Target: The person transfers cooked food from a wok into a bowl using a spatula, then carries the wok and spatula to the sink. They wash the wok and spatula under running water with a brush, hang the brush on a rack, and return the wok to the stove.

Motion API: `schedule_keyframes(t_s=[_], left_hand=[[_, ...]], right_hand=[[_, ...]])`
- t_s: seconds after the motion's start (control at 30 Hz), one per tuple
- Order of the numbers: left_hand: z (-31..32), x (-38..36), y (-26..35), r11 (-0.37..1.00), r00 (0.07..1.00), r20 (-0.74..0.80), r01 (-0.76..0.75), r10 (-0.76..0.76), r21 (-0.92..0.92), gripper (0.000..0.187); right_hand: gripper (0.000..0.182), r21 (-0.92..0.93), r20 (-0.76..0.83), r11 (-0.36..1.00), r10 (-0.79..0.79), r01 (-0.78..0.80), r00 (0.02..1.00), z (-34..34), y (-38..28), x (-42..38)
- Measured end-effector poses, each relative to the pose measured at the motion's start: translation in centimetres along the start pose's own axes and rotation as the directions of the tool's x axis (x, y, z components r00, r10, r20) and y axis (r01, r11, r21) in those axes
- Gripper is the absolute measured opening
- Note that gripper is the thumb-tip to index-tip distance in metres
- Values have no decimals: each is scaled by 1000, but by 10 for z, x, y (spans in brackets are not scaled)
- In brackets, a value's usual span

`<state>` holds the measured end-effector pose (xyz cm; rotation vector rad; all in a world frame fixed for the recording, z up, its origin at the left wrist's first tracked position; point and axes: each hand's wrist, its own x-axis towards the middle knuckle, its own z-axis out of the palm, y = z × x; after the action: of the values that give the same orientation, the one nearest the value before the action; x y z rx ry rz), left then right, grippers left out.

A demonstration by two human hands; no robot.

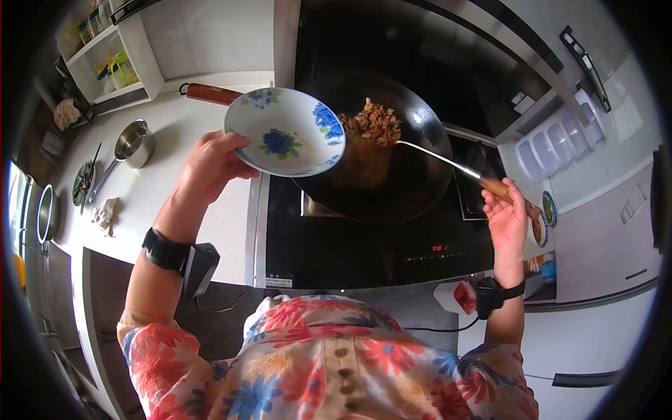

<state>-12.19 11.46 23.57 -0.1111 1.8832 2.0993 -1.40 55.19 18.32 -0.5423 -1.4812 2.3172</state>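
Observation:
My left hand (222,159) grips the rim of a white bowl (308,143) with blue flowers inside. The bowl is tilted and overlaps the left side of a dark wok (413,182) on the black cooktop. In my right hand (505,210) is the wooden handle of a spatula or ladle (448,161); its head is hidden under food. That brown chopped food (374,124) is heaped at the tool's end, over the wok. Brownish liquid or residue shows on the wok's inner wall below the heap.
A wooden handle (210,94) sticks out behind the bowl. On the left counter stand a small steel saucepan (134,145), a dish with dark contents (84,182) and a crumpled cloth (106,215). White storage bins (560,143) line the right wall.

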Motion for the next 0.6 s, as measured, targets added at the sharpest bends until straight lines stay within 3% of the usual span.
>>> schedule_keyframes(t_s=[0.2, 0.47, 0.53, 0.6], left_hand=[[19, 29, -4, 998, 996, 74, 42, -45, 42, 28], [50, 57, -31, 981, 996, 71, 61, -48, -185, 25], [50, 56, -34, 975, 996, 70, 61, -47, -213, 25], [50, 55, -37, 967, 998, 62, 38, -23, -251, 24]], right_hand=[[31, -32, 88, 994, -101, 104, 991, 21, -52, 3], [25, -168, 255, 960, -178, 224, 951, 59, -50, -33], [23, -228, 367, 882, -315, 413, 875, 60, -50, -44], [23, -234, 432, 855, -335, 463, 838, 60, -57, -54]])
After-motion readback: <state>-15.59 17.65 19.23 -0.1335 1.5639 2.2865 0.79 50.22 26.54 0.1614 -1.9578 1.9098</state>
